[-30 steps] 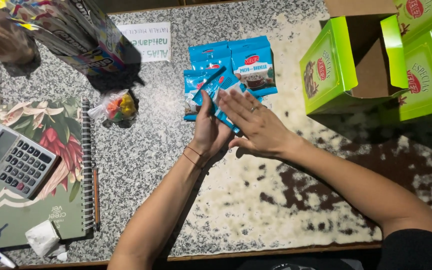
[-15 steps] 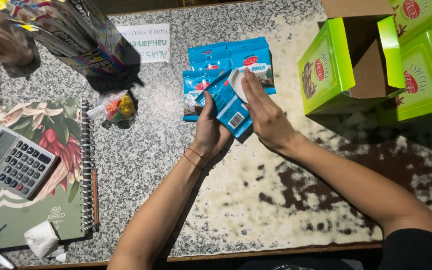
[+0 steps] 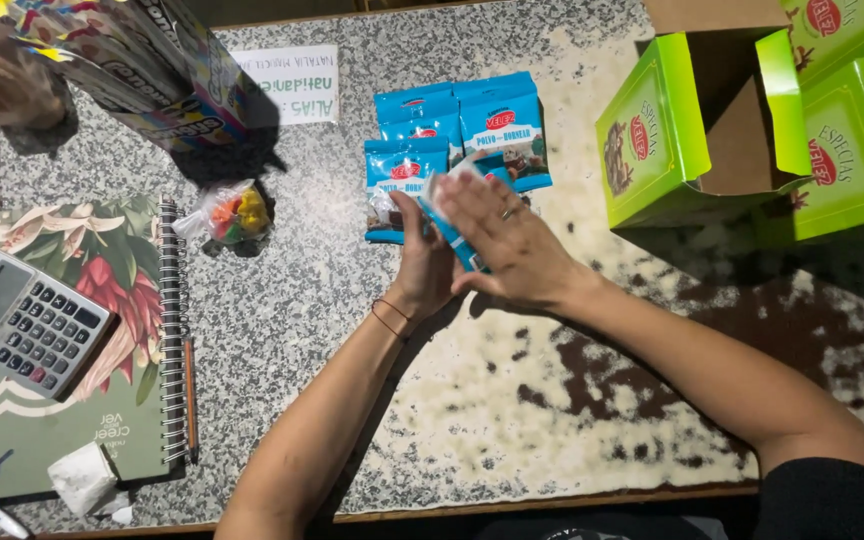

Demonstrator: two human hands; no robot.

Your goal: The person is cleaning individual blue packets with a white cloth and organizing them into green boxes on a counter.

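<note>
Speckled grey granite counter (image 3: 282, 300), pale and brown blotches at right, wooden front edge, hard shadows.
</note>
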